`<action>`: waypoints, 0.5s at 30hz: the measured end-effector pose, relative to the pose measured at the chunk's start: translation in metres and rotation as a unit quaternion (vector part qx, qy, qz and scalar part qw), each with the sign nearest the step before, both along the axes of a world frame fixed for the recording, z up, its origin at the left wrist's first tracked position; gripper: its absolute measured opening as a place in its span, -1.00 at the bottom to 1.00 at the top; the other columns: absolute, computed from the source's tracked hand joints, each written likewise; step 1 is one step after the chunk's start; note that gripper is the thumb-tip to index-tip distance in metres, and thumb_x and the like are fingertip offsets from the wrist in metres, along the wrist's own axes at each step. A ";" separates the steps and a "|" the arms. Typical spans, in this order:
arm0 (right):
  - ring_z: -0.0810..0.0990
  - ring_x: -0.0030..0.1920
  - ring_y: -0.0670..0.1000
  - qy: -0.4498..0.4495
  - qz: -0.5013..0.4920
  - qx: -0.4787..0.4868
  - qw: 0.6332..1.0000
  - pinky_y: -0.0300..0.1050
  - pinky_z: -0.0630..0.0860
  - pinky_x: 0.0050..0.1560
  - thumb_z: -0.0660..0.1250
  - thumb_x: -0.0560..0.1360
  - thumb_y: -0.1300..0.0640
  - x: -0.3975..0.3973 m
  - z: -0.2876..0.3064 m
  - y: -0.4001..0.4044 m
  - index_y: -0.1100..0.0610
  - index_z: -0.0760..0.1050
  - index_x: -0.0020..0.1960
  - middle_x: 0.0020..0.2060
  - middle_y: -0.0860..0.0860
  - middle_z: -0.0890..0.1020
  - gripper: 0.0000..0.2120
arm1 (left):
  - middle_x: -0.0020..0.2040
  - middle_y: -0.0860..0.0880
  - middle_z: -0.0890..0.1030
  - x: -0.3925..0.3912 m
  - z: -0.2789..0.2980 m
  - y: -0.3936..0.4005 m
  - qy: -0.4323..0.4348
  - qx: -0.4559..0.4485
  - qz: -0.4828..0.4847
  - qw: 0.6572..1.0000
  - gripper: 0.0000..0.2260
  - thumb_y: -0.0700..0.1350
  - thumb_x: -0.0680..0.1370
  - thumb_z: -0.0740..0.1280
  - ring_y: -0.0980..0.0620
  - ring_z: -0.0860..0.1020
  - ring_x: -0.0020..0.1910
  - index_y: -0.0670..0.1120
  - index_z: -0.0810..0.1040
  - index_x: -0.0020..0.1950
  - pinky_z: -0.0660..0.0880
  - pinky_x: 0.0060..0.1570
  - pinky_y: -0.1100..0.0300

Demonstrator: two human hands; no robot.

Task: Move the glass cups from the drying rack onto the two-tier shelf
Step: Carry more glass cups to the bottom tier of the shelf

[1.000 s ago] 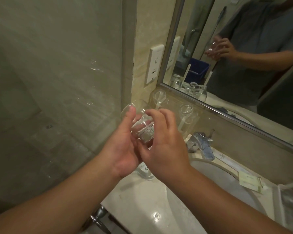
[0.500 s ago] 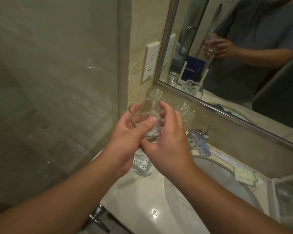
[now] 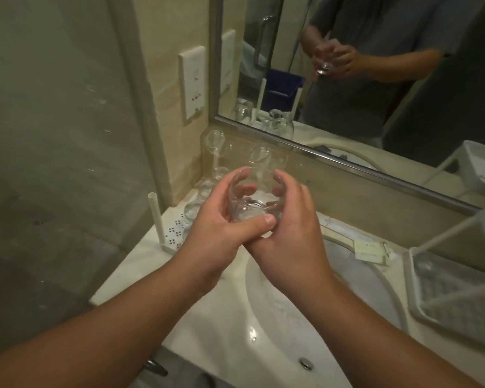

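Note:
A clear glass cup (image 3: 252, 197) is held upright, mouth up, over the counter's left part. My left hand (image 3: 216, 233) grips its left side with the thumb across the front. My right hand (image 3: 289, 236) wraps its right side. Behind them the white drying rack (image 3: 171, 236) stands in the corner with upright pegs. Two more glass cups (image 3: 214, 141) (image 3: 259, 156) hang upside down on the pegs, and others sit lower, partly hidden by my hands. The white two-tier shelf (image 3: 445, 281) stands at the right edge of the view.
A white sink basin (image 3: 291, 331) lies below my arms with its drain at the bottom. A mirror (image 3: 375, 79) covers the wall behind and a socket plate (image 3: 192, 82) sits left of it. A glass partition (image 3: 53, 135) closes the left side. Paper cards (image 3: 370, 250) lie behind the basin.
The cup has been turned from tilted to upright in both hands and brought down and right, away from the rack. The view has shifted so the shelf shows more.

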State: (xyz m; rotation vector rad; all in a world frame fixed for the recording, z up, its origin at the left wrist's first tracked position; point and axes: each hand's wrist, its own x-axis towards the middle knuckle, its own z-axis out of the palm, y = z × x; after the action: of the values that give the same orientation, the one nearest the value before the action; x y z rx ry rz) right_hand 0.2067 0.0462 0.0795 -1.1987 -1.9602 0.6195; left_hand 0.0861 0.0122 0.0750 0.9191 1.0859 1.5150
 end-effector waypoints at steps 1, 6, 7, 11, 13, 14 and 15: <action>0.42 0.22 -0.18 0.001 -0.010 0.000 1.000 -0.31 0.43 0.13 0.46 0.26 -0.06 0.010 -0.001 0.000 -0.07 0.19 0.46 0.25 -0.15 0.37 -0.17 | 0.22 0.03 0.60 0.009 0.000 0.002 0.009 -0.003 -0.008 1.000 -0.36 -0.22 0.30 0.53 0.11 0.60 0.20 0.12 0.50 0.33 0.54 0.05 0.27; 0.39 0.18 -0.25 -0.009 -0.058 -0.010 0.998 -0.48 0.33 0.05 0.41 0.22 -0.10 0.064 -0.004 -0.002 -0.10 0.21 0.43 0.19 -0.20 0.37 -0.18 | 0.22 0.03 0.59 0.060 -0.003 0.011 0.033 -0.015 -0.051 0.998 -0.37 -0.19 0.31 0.52 0.21 0.59 0.18 0.12 0.48 0.35 0.53 0.03 0.29; 0.39 0.17 -0.27 -0.010 -0.065 -0.013 0.998 -0.49 0.33 0.05 0.41 0.22 -0.13 0.075 -0.005 -0.002 -0.11 0.21 0.43 0.20 -0.20 0.37 -0.18 | 0.22 0.03 0.59 0.070 -0.004 0.012 0.038 -0.018 -0.061 0.997 -0.38 -0.18 0.32 0.52 0.19 0.59 0.18 0.14 0.48 0.33 0.54 0.03 0.28; 0.34 0.15 -0.42 -0.004 -0.099 -0.034 0.994 -0.59 0.30 -0.04 0.32 0.18 -0.27 0.119 -0.010 -0.006 -0.17 0.20 0.42 0.20 -0.25 0.33 -0.17 | 0.24 -0.02 0.57 0.113 -0.006 0.015 0.055 -0.038 -0.093 0.993 -0.37 -0.15 0.30 0.53 0.17 0.61 0.16 0.13 0.48 0.34 0.55 0.04 0.23; 0.33 0.14 -0.43 -0.007 -0.118 -0.041 0.992 -0.56 0.31 -0.07 0.30 0.18 -0.28 0.141 -0.014 -0.008 -0.20 0.19 0.41 0.21 -0.25 0.34 -0.19 | 0.24 -0.01 0.58 0.134 -0.009 0.016 0.069 -0.048 -0.106 0.991 -0.35 -0.13 0.29 0.53 0.18 0.61 0.15 0.11 0.47 0.36 0.56 0.06 0.21; 0.33 0.13 -0.44 -0.010 -0.127 -0.044 0.991 -0.54 0.31 -0.07 0.30 0.18 -0.28 0.153 -0.017 -0.010 -0.20 0.19 0.41 0.23 -0.24 0.34 -0.19 | 0.24 -0.01 0.58 0.146 -0.011 0.016 0.076 -0.051 -0.114 0.989 -0.35 -0.12 0.29 0.53 0.17 0.61 0.16 0.12 0.47 0.36 0.56 0.06 0.20; 0.31 0.13 -0.47 -0.011 -0.135 -0.048 0.990 -0.54 0.31 -0.08 0.29 0.18 -0.29 0.164 -0.019 -0.011 -0.20 0.19 0.40 0.24 -0.24 0.34 -0.19 | 0.24 0.00 0.58 0.156 -0.013 0.016 0.083 -0.055 -0.123 0.987 -0.35 -0.10 0.29 0.54 0.15 0.61 0.16 0.13 0.47 0.35 0.56 0.06 0.20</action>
State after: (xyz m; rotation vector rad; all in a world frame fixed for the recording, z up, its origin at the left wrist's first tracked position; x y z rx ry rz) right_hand 0.3711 0.0349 0.0601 -1.5049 -1.7602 0.5670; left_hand 0.2426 0.0287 0.0624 1.0753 1.1174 1.1819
